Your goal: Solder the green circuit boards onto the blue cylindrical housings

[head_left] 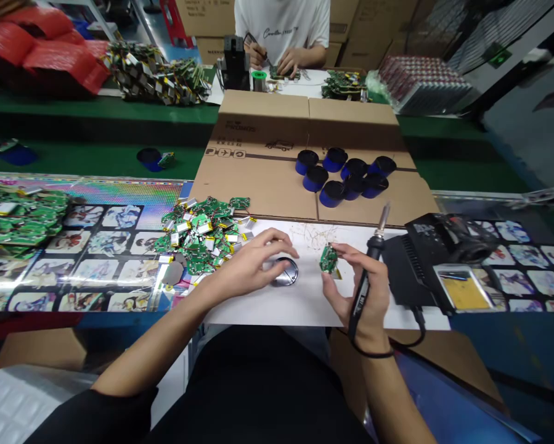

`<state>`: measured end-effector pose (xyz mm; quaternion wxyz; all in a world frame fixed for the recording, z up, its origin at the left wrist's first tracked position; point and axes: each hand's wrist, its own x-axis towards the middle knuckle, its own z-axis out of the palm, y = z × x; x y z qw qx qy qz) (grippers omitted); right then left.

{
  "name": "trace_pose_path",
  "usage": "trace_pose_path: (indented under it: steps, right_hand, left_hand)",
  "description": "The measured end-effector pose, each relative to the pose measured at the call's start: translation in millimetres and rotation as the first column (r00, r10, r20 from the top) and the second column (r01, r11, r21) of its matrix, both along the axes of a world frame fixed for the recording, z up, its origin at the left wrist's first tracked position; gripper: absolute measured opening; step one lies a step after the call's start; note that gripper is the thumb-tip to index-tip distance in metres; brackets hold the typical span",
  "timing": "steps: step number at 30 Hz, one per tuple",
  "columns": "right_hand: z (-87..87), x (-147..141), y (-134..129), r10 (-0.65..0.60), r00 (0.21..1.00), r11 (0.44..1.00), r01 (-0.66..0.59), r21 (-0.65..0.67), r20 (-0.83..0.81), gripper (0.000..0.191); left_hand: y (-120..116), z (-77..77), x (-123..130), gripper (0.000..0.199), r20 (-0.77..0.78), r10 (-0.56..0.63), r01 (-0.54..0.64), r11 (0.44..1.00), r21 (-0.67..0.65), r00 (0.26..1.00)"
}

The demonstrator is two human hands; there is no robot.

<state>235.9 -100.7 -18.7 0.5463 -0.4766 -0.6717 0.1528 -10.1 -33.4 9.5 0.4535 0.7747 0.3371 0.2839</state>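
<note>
My left hand [262, 262] is curled around a round, shiny dark housing [286, 272] on the white work surface, its thumb and fingers at the rim. My right hand [366, 283] pinches a small green circuit board [328, 259] between thumb and fingertips. The same hand also carries a soldering iron [362, 287] across the palm, its metal tip pointing up and away from me. Left of my left hand lies a heap of green circuit boards [207, 231] with silver battery packs attached.
Several blue cups [332, 193] stand on a cardboard sheet [258, 179] ahead. A black soldering station [410, 265] sits at right, beside a yellow sponge tray [464, 288]. More boards [20, 216] are piled at far left. Across the bench, a person [283, 37] handles a board.
</note>
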Motion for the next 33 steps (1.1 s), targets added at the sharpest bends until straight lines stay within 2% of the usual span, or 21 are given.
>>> trace_pose_path:
  steps: [2, 4, 6, 8, 10, 12, 13, 15, 18, 21, 26, 33]
  right_hand:
    - [-6.6, 10, -5, -0.022, 1.0, 0.999, 0.022, -0.042, -0.004, 0.056]
    - [-13.9, 17, -11, -0.045, 0.999, 0.997, 0.044, -0.066, -0.001, 0.057]
    - [-20.1, 19, -17, -0.07, 0.997, 0.995, 0.069, -0.065, -0.011, 0.061]
    - [-23.3, 16, -23, -0.087, 0.996, 0.995, 0.086, -0.051, -0.008, 0.063]
    - [-22.1, 9, -29, -0.083, 0.996, 0.995, 0.085, -0.045, 0.038, 0.064]
    - [-17.8, 0, -33, -0.051, 0.993, 0.997, 0.056, -0.049, 0.106, 0.064]
    - [-15.4, -5, -34, -0.021, 0.99, 0.998, 0.028, -0.052, 0.136, 0.063]
    - [-11.7, -15, -35, 0.049, 0.982, 0.998, -0.04, -0.057, 0.185, 0.061]
    - [-11.2, -24, -32, 0.136, 0.955, 0.99, -0.123, -0.062, 0.264, 0.055]
    - [-13.0, -26, -29, 0.163, 0.931, 0.986, -0.148, -0.071, 0.325, 0.053]
    - [-8.2, -21, -26, 0.174, 0.922, 0.985, -0.164, -0.056, 0.345, 0.053]
    - [-3.2, -20, -23, 0.225, 0.91, 0.974, -0.2, -0.107, 0.347, 0.046]
  left_hand:
    - [3, -6.5, -10, 0.02, -0.14, -0.107, 0.116, 0.992, 0.056, 0.984]
    - [2, -14.0, -12, 0.018, -0.129, -0.156, 0.162, 0.986, 0.033, 0.979]
    - [-1, -20.9, -8, 0.018, -0.038, -0.104, 0.104, 0.995, -0.003, 0.994]
    - [-6, -25.9, -1, 0.02, 0.08, 0.044, -0.033, 0.992, -0.125, 0.996]
    - [-12, -29.0, 7, 0.027, 0.185, 0.205, -0.126, 0.922, -0.366, 0.961]
    - [-18, -30.8, 13, 0.036, 0.258, 0.32, -0.117, 0.804, -0.583, 0.912]
    - [-21, -31.4, 14, 0.039, 0.286, 0.352, -0.093, 0.758, -0.646, 0.891]
    - [-26, -32.4, 16, 0.042, 0.327, 0.388, -0.058, 0.716, -0.696, 0.862]
    - [-34, -33.6, 15, 0.043, 0.346, 0.412, -0.059, 0.71, -0.702, 0.843]
    - [-41, -34.7, 13, 0.045, 0.316, 0.422, -0.098, 0.715, -0.692, 0.85]
    - [-46, -34.0, 12, 0.048, 0.266, 0.4, -0.149, 0.753, -0.641, 0.877]
    - [-44, -32.0, 12, 0.039, 0.268, 0.366, -0.167, 0.814, -0.557, 0.891]
